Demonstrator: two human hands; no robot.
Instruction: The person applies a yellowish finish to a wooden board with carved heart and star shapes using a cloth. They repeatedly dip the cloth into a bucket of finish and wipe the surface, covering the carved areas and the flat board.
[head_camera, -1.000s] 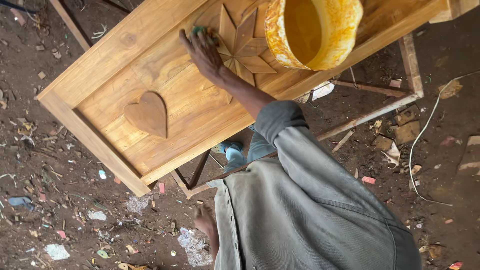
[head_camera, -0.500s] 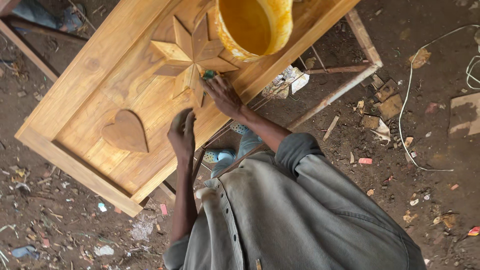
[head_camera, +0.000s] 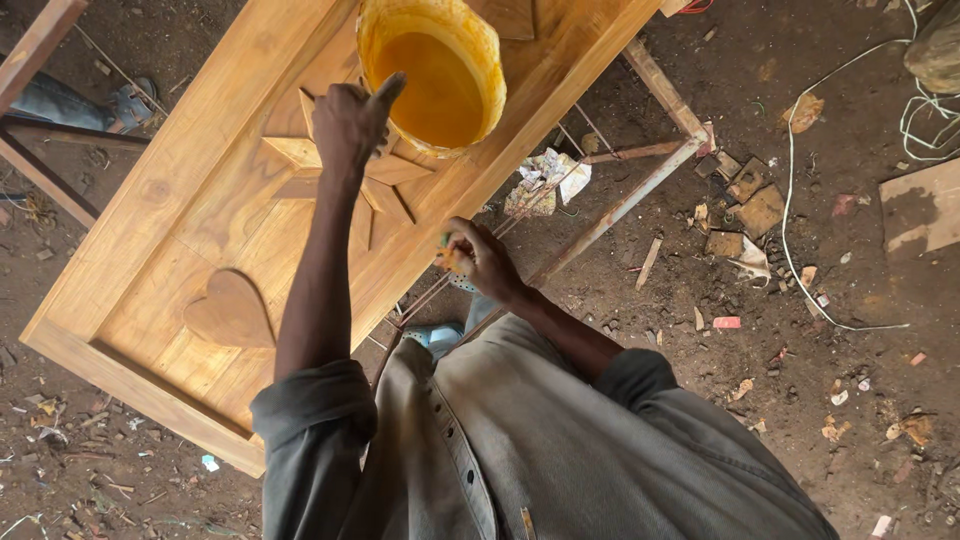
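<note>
Hands at a varnish bucket on a carved panel

Fingers of the left hand (head_camera: 350, 125) are curling into a loose fist with the thumb sticking out, touching the rim of the yellow bucket (head_camera: 435, 75) just beside them; whether they are gripping the rim cannot be told. Fingers of the right hand (head_camera: 478, 258) are pinching a small yellow-stained pad (head_camera: 447, 258), holding it off the edge of the wooden panel (head_camera: 150, 190), well apart from the left hand. Under the left fist a raised star carving (head_camera: 395, 175) is showing on the panel, and farther from it a heart carving (head_camera: 230, 312) is lying near the wood's lower end. Amber liquid is filling the bucket. Beyond the right hand a metal frame (head_camera: 640, 185) is carrying the panel over a littered dirt floor (head_camera: 780, 380).
</note>
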